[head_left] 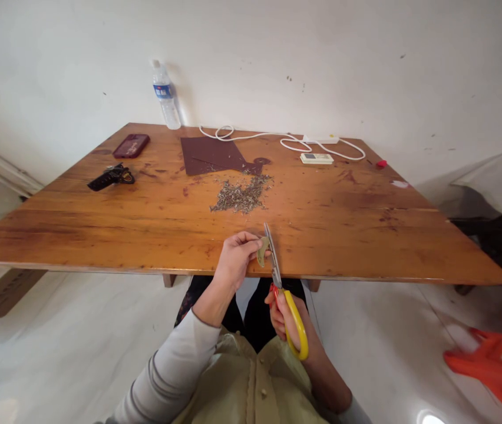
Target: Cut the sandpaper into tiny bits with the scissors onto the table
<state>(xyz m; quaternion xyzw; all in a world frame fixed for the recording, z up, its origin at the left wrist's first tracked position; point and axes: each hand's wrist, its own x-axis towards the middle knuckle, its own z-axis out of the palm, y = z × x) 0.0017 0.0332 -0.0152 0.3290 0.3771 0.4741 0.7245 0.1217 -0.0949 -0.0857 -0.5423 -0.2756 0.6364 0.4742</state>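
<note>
My left hand pinches a small olive-brown curved piece, thin like a scrap of paper or sandpaper, near the table's front edge. Wrapped round the yellow and red handles of a pair of scissors is my right hand. The scissor blades point away from me and look nearly closed, right beside the piece's right edge; I cannot tell whether they touch it. Beyond both hands lies a loose pile of small greyish-brown clippings on the wooden table.
Dark maroon sheets lie behind the pile. At the left are a phone and a black object. A water bottle stands by the wall. A white cable and a small white device lie at the back. A red stool is at right.
</note>
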